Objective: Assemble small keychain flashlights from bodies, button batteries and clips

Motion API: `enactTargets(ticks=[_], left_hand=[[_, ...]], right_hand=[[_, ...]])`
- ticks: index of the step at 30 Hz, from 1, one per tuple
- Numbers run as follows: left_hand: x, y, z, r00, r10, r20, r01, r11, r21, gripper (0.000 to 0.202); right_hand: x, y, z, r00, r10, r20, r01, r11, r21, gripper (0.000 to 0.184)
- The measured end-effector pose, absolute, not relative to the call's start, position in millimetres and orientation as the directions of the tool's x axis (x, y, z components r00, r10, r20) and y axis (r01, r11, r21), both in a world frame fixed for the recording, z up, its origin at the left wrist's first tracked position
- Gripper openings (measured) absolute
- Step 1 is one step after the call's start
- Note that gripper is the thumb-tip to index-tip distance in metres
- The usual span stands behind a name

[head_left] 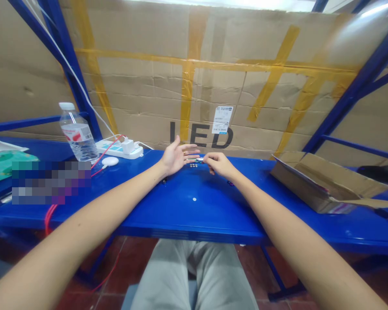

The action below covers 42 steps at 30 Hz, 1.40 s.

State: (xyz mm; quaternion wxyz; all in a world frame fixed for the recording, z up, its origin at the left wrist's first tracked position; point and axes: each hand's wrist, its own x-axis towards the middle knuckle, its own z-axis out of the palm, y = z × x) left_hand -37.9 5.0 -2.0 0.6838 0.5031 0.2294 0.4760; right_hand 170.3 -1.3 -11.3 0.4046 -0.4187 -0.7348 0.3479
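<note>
My left hand is stretched out over the blue table, palm up and fingers spread, with a ring on one finger. My right hand is closed in a pinch on a small silvery metal piece that it holds at the left hand's fingertips. A few small dark metal parts lie on the table just under the two hands. A small white round bit lies alone nearer to me.
A water bottle, a white power strip with red and white cables, and a white round puck stand at the left. An open cardboard box lies at the right. A taped cardboard wall and blue rack posts stand behind.
</note>
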Motion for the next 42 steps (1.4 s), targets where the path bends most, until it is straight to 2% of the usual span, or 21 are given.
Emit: enactTargets(ticks=[5,8,11,14,18,21,24,30,34,39,42], left_hand=[[-39,5,-2,0.441,0.881,0.173,-0.404,0.022,0.915,0.079],[-39,7,-3,0.439,0.878,0.188,-0.353,-0.024,0.935,0.071],[-36,9,-6,0.342,0.915,0.213,-0.149,-0.171,0.974,0.044],[-32,9,-9,0.32,0.902,0.291,0.132,-0.346,0.929,0.021],[-31,7,-10,0.391,0.844,0.367,0.244,-0.479,0.843,0.008],[-36,9,-9,0.378,0.838,0.393,0.305,-0.513,0.802,0.006],[-40,12,-8,0.362,0.848,0.388,0.361,-0.511,0.78,0.006],[-43,16,-11,0.339,0.853,0.396,0.391,-0.51,0.766,0.005],[-46,20,-13,0.317,0.866,0.387,0.427,-0.495,0.757,0.007],[-51,22,-15,0.303,0.879,0.368,0.475,-0.474,0.741,0.01],[-51,25,-14,0.302,0.87,0.39,0.548,-0.493,0.676,0.009]], right_hand=[[170,-2,-11,-0.319,0.899,0.301,0.344,0.405,-0.847,0.019],[170,-3,-10,-0.318,0.901,0.296,0.345,0.401,-0.848,0.019],[171,-4,-8,-0.332,0.906,0.263,0.387,0.385,-0.838,0.017],[172,-3,-8,-0.365,0.892,0.266,0.458,0.421,-0.783,0.018],[175,2,-11,-0.398,0.865,0.307,0.466,0.479,-0.744,0.032],[180,8,-14,-0.403,0.877,0.261,0.405,0.427,-0.809,0.037],[187,15,-16,-0.385,0.894,0.23,0.36,0.375,-0.854,0.031],[197,20,-13,-0.37,0.884,0.284,0.328,0.411,-0.851,0.018],[204,25,-14,-0.36,0.895,0.262,0.37,0.395,-0.841,0.012],[213,31,-21,-0.375,0.891,0.255,0.49,0.424,-0.762,0.004],[214,33,-21,-0.399,0.85,0.345,0.588,0.525,-0.615,0.006]])
